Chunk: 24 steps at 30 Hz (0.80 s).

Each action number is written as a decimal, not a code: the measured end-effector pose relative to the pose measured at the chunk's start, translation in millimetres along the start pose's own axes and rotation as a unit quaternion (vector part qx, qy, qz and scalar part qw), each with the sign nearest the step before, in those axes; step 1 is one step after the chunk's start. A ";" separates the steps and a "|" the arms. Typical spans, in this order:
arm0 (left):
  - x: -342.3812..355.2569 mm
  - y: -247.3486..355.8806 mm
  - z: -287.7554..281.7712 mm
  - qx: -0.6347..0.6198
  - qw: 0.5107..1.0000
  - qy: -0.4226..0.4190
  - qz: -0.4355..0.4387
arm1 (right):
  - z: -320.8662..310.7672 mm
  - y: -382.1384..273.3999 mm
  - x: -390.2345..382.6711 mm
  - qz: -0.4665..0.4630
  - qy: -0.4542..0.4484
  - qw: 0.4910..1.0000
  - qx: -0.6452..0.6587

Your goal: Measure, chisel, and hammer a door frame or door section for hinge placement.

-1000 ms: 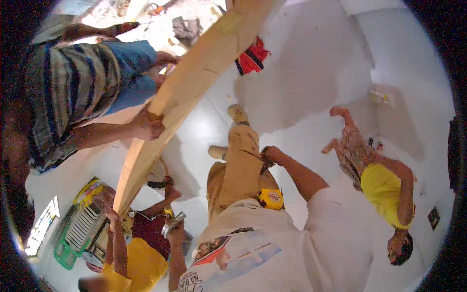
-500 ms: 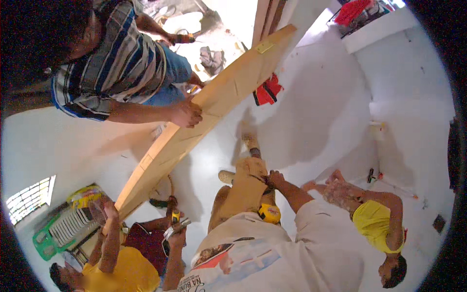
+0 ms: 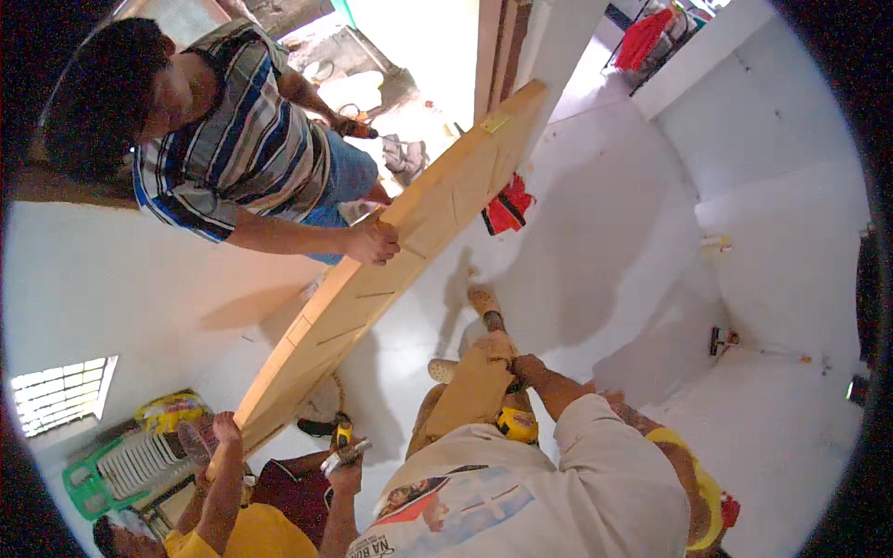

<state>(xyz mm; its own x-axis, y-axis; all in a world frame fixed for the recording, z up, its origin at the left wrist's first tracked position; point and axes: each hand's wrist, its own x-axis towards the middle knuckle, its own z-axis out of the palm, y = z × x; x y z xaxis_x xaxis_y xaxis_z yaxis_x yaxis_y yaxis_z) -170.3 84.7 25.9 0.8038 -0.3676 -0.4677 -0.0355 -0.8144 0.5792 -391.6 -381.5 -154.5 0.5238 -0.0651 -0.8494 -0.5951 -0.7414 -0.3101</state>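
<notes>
My left hand point(image 3: 345, 478) is closed around a small yellow-and-silver power tool point(image 3: 344, 453), held low beside my body. Its exact kind is hard to make out. By my trouser leg point(image 3: 473, 379), my right hand point(image 3: 530, 369) has its fingers curled, partly hidden against the cloth; what it grips there does not show. A yellow tape measure point(image 3: 517, 425) hangs at my waist. In front of me a long wooden door panel point(image 3: 437, 209) stands on its edge, slanting from lower left to upper right. Neither of my hands touches it.
A person in a striped shirt point(image 3: 270, 139) steadies the panel with one hand and holds a drill point(image 3: 357, 128) in the other. Someone in yellow point(image 3: 256, 530) grips its near end. Another person point(image 3: 698, 493) is at right. Stacked green-and-white chairs point(image 3: 130, 465) stand left; a red-black cloth point(image 3: 508, 205) lies ahead.
My view has shifted. The person at right now shows lower, partly behind my arm. The striped-shirt person shows more fully, with the drill a little lower. My left hand still holds the tool.
</notes>
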 end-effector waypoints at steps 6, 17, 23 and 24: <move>17.6 -3.4 3.7 0.054 0.996 -0.041 -0.049 | 14.3 -18.0 -2.8 0.161 0.135 0.972 0.107; 47.0 -52.3 38.3 -0.441 0.890 -0.049 -0.103 | 113.4 106.1 53.0 0.139 0.022 0.915 0.377; 31.1 -78.0 2.9 -0.122 0.980 -0.069 -0.142 | 6.2 -14.0 8.7 0.172 0.098 0.977 0.084; 36.2 -71.0 9.7 -0.253 0.956 -0.037 -0.145 | 9.1 -10.1 -1.9 0.176 0.179 0.967 0.052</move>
<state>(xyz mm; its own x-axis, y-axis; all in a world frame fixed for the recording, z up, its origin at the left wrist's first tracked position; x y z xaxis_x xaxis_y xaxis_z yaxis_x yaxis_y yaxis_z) -144.5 124.8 -38.6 0.6911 -0.2051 -0.6930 0.4894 -0.5728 0.6576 -392.1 -367.8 -153.6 0.4438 -0.5417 -0.7139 -0.8229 -0.5618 -0.0853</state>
